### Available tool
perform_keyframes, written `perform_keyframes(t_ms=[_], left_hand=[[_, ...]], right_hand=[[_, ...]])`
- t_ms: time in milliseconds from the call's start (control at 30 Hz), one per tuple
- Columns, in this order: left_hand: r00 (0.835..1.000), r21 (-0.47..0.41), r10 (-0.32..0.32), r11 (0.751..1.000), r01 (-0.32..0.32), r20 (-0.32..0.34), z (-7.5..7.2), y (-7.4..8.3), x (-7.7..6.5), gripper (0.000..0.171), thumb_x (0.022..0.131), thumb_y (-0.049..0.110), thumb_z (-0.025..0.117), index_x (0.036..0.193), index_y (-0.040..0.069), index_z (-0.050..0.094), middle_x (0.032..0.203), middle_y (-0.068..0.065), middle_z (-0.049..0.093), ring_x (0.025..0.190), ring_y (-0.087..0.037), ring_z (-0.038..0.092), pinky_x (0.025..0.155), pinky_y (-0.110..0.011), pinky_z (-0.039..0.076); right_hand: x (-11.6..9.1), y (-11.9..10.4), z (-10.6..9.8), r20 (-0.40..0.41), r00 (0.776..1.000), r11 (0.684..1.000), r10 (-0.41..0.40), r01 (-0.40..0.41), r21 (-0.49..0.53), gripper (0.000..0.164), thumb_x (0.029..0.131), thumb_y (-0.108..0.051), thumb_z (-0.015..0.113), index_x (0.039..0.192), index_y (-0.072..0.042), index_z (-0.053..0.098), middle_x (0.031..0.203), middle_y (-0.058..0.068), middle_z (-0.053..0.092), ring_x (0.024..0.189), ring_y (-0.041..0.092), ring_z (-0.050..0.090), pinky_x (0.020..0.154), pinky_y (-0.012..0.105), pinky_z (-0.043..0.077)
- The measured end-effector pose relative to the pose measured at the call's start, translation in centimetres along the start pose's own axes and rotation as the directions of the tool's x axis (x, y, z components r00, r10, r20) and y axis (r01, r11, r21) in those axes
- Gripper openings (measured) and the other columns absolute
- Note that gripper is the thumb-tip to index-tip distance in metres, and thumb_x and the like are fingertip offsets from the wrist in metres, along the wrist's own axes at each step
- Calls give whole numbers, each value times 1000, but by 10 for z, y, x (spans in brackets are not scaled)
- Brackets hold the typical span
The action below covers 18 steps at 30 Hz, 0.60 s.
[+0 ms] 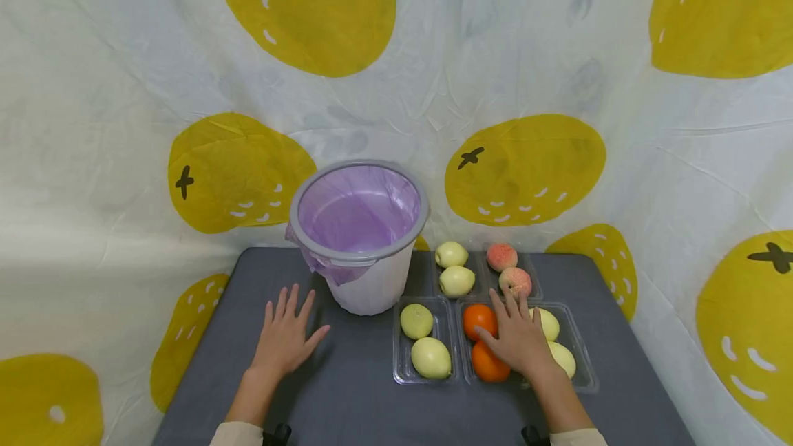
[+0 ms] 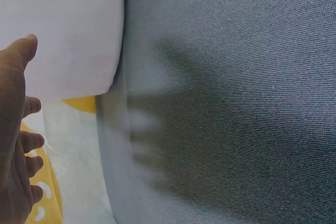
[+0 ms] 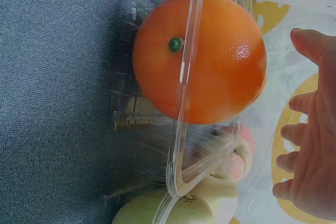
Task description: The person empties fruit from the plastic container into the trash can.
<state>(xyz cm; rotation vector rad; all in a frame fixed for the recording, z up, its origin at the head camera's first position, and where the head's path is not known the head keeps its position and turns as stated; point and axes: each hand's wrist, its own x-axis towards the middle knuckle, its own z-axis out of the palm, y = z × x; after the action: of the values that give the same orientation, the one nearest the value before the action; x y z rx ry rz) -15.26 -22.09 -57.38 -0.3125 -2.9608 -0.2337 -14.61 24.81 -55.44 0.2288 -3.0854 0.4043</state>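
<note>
My left hand is held over the dark grey table with fingers spread and straight, left of a white bin. In the left wrist view its shadow falls on the table, and nothing is in the hand. My right hand, fingers also extended, hovers above clear plastic trays and holds nothing. Two oranges sit under and left of it, and two pale yellow fruits lie on its right, partly hidden by it. In the right wrist view an orange with a green stem dot rests in a clear tray, apart from the fingers.
A purple liner lines the bin under its grey rim. Left of the oranges, a clear tray holds two yellow-green fruits. Behind stand trays with two pale yellow fruits and two peaches. A fruit-print cloth hangs behind the table.
</note>
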Motion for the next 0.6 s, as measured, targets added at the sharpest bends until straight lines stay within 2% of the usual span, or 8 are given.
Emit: perform_keyframes(t_ms=[200, 400, 600], left_hand=[[1000, -14, -7, 1000, 7, 2, 1, -2, -1, 84, 97, 62, 60, 160, 11, 40, 165, -27, 30, 155, -49, 21, 120, -74, 20], [1000, -23, -6, 1000, 6, 2, -3, -2, 1, 84, 98, 63, 57, 161, 12, 37, 166, -27, 27, 155, -49, 19, 120, -75, 19], [1000, -22, -5, 1000, 5, 20, -10, -1, -1, 84, 98, 61, 59, 161, 11, 37, 165, -28, 28, 154, -50, 21, 120, -75, 18]], right_hand=[[2, -1, -1, 21, 1000, 1000, -4, 4, 6, 86, 98, -54, 63, 163, -7, 30, 170, 25, 15, 153, 57, 14, 114, 83, 18], [4, -4, -9, 4, 1000, 1000, -13, 13, 3, 86, 98, -51, 64, 163, -6, 30, 170, 26, 16, 153, 57, 14, 115, 82, 18], [1, -2, -11, -6, 1000, 1000, -30, 30, 0, 85, 99, -53, 63, 162, -5, 31, 168, 27, 20, 151, 57, 20, 113, 82, 20]])
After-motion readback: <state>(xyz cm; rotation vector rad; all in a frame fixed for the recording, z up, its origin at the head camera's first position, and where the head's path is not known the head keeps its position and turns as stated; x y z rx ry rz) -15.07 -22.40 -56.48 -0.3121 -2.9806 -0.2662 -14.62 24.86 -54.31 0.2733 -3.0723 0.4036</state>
